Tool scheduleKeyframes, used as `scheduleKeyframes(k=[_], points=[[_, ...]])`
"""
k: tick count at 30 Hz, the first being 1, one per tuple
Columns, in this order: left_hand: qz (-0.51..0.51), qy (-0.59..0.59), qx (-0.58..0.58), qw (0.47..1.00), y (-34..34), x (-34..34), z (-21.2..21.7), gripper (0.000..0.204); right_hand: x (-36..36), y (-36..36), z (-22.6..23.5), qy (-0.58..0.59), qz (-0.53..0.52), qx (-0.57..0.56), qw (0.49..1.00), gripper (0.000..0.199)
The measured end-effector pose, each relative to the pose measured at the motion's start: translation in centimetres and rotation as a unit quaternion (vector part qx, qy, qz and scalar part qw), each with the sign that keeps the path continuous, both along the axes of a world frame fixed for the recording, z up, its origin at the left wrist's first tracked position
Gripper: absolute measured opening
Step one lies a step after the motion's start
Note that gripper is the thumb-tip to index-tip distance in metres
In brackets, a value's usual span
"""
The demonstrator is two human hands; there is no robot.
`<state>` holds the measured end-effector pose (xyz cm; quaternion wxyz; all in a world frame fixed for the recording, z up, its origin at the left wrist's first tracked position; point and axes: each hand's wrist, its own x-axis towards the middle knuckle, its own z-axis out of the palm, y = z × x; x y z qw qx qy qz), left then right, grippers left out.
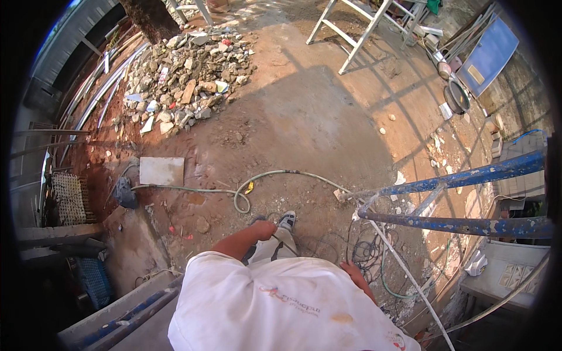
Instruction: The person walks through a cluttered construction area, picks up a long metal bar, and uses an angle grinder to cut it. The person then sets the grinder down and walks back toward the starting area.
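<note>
- The left hand (266, 229) is seen at the end of a bent forearm, hanging over the ground just beside a grey-and-white shoe (287, 220); its fingers look curled, but whether anything is grasped cannot be told
- The right hand (350, 270) is lowered at the person's side above a tangle of dark cables (367, 253); nothing is seen in it, and whether its fingers are released or clenched cannot be told
- A white shirt (281, 304) fills the lower middle of the view
- A pale green hose (246, 192) is laid in a loop on the bare dirt ground (304, 117), just ahead of the shoe, and is run leftward to a square pale slab (161, 171)
- Blue scaffold tubes (462, 199), with chipped paint, are set across the right side, near the right hand
- A heap of rubble (187, 76) is piled toward the far left of the ground
- A metal stepladder frame (363, 29) is stood at the far edge, well apart from both hands
</note>
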<state>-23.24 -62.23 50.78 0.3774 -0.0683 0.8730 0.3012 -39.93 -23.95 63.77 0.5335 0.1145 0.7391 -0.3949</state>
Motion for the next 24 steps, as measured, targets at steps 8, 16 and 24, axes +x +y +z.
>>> scheduleKeyframes(k=[8, 16, 24], points=[[0.125, 0.004, -0.006, 0.992, -0.5, 5.9, -2.0, 0.019, -6.6, -10.7, 6.2, -0.018, 0.096, -0.085, 0.992, 0.042], [0.329, -0.034, -0.018, 0.944, 2.5, 9.0, -2.5, 0.022, -10.1, -15.8, 10.7, 0.077, 0.34, -0.219, 0.911, 0.037], [0.376, -0.063, -0.034, 0.924, 8.2, 5.7, -0.2, 0.026, -14.6, -14.9, 9.7, 0.025, 0.441, -0.241, 0.864, 0.041]])
